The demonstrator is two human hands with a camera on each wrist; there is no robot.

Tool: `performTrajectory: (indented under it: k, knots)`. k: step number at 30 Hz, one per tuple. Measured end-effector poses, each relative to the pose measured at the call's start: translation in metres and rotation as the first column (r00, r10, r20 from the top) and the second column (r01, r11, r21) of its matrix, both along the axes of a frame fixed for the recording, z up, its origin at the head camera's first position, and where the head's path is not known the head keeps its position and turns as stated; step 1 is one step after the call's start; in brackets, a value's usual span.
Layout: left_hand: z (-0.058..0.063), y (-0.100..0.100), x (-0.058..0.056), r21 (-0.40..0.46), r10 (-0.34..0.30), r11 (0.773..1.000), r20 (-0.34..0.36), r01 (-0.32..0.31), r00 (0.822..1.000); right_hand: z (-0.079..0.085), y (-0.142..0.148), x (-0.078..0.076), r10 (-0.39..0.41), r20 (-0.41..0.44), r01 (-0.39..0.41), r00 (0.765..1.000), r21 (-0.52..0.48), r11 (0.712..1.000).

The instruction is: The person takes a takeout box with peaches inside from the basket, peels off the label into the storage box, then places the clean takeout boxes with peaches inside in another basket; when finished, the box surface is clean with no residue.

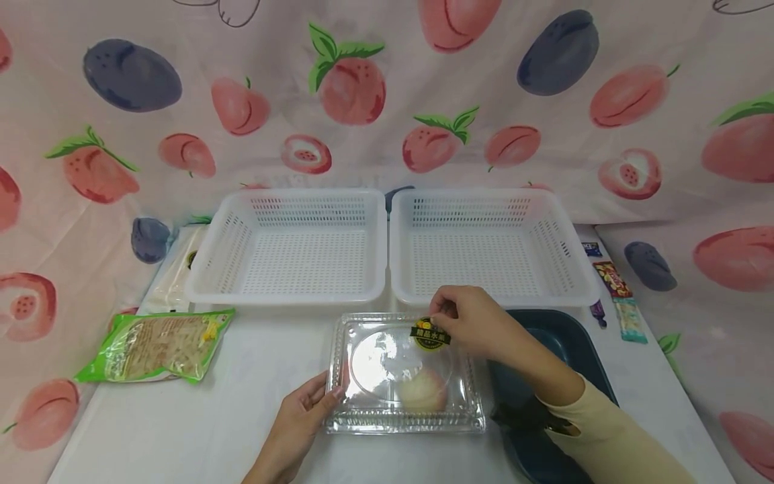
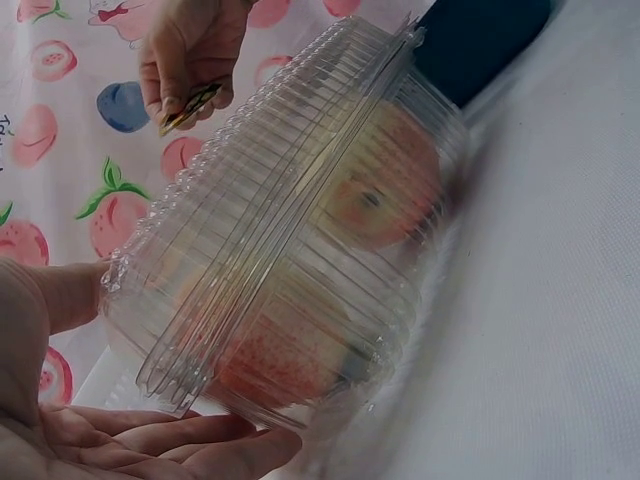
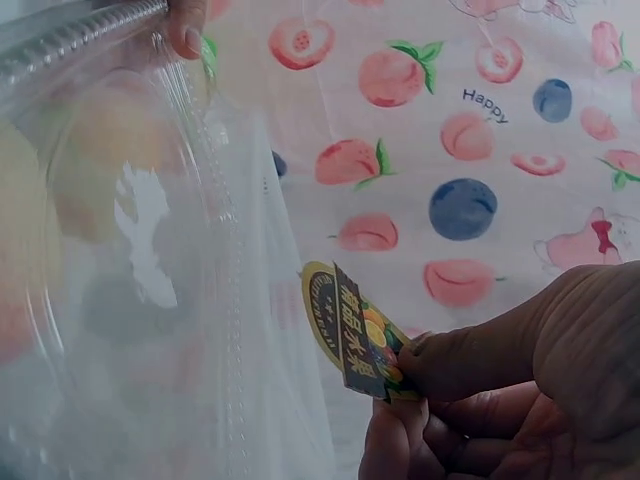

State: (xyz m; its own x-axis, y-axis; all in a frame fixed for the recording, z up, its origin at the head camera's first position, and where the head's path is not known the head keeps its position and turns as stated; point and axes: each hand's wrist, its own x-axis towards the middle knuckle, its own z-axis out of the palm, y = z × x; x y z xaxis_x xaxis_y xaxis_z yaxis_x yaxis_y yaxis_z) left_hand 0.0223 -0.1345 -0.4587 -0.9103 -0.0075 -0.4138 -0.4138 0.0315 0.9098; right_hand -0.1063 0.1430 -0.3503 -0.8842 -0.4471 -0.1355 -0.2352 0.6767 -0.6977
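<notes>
A clear plastic clamshell box (image 1: 369,413) with a hinged-style lid lies on the white table, its lid down. Round red-and-yellow fruit (image 2: 385,180) shows through its walls; the exact kind is blurred by the plastic. My left hand (image 1: 300,413) grips the box's left side, thumb above and fingers lower down. Between thumb and fingertips, my right hand (image 1: 478,323) pinches a black-and-gold fruit sticker (image 3: 355,335). In the right wrist view the sticker stands apart from the lid, held near the box's far right corner.
Two white perforated baskets (image 1: 290,298) (image 1: 496,298) stand side by side behind the box. A dark blue tray (image 1: 556,329) lies to the right, partly under my right arm. At left is a green-edged food bag (image 1: 163,346); small snack packets (image 1: 613,279) lie at far right.
</notes>
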Motion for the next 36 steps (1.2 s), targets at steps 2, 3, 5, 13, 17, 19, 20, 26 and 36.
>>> performTrajectory:
  k: [2, 3, 5, 13, 17, 19, 20, 26, 36]
  knots:
    - [-0.001, 0.000, 0.000, -0.004, -0.001, 1.000, -0.003, 0.001, 1.000, 0.002, 0.007, 0.001, 0.006, -0.008, -0.006, 1.000, 0.007, 1.000]
    - [-0.001, 0.000, 0.000, -0.005, -0.002, 1.000, -0.003, 0.002, 1.000, 0.003, 0.011, 0.001, 0.010, -0.011, -0.010, 1.000, 0.011, 1.000]
    - [-0.001, 0.000, 0.000, -0.005, -0.004, 1.000, -0.004, 0.004, 1.000, 0.004, 0.019, 0.002, 0.013, -0.006, -0.013, 1.000, 0.018, 1.000]
    - [0.000, 0.000, 0.000, -0.010, 0.004, 1.000, 0.004, -0.004, 1.000, 0.002, 0.049, 0.008, 0.010, 0.020, -0.011, 1.000, 0.042, 0.999]
    - [0.000, 0.001, -0.001, -0.013, 0.014, 1.000, 0.016, -0.014, 1.000, 0.001, 0.065, 0.007, -0.008, 0.024, 0.007, 1.000, 0.057, 0.998]
    - [-0.001, 0.001, -0.001, -0.016, 0.018, 1.000, 0.019, -0.018, 1.000, -0.002, 0.073, 0.007, -0.012, 0.025, 0.011, 1.000, 0.070, 0.998]
    - [-0.001, 0.001, -0.001, -0.017, 0.020, 1.000, 0.020, -0.020, 1.000, -0.003, 0.077, 0.006, -0.014, 0.028, 0.012, 1.000, 0.075, 0.997]
    - [-0.002, 0.001, -0.002, -0.026, 0.030, 0.999, 0.026, -0.029, 0.999, -0.015, 0.096, 0.004, -0.025, 0.043, 0.021, 0.999, 0.101, 0.995]
    - [0.000, 0.001, -0.003, -0.035, 0.031, 0.999, 0.027, -0.030, 0.999, -0.035, 0.117, 0.003, -0.015, 0.052, 0.007, 0.999, 0.152, 0.988]
